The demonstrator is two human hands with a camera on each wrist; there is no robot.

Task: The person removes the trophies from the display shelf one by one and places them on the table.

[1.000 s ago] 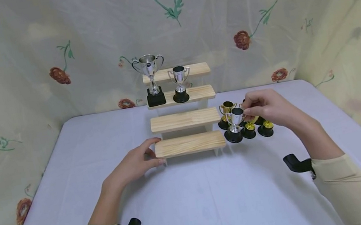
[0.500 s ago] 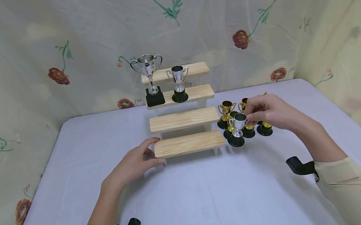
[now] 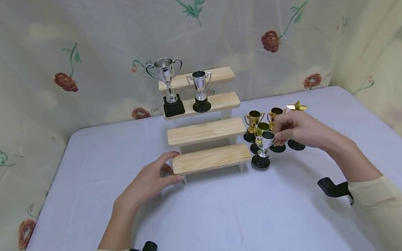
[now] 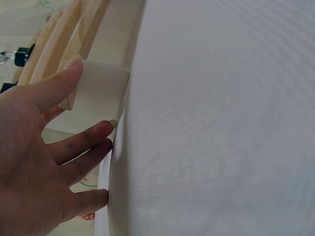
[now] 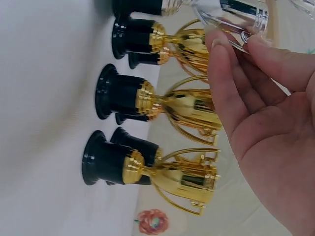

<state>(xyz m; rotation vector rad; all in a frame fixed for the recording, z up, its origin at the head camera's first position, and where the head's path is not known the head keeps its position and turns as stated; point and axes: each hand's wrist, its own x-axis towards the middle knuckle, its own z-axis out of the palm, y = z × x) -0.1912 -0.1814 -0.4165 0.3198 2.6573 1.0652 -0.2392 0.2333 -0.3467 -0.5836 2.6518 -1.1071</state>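
Note:
My right hand pinches a small silver trophy cup by its handle, beside the right end of the stand's lowest step. Whether its black base touches the table, I cannot tell. Behind it and under the hand stand several gold trophy cups on black bases, partly hidden. At the left end of the wooden step stand, my left hand grips the lowest board between thumb and finger; its other fingers are spread in the left wrist view. A larger silver trophy and a smaller silver trophy stand upright on the third step.
The white-clothed table stretches in front of the stand. Behind it hangs a pale curtain with printed roses. A gold star tops one piece at the back right of the gold group.
The right hand has brought the silver trophy a little toward me and lower, uncovering more of the gold trophies behind. My left hand keeps its hold on the stand.

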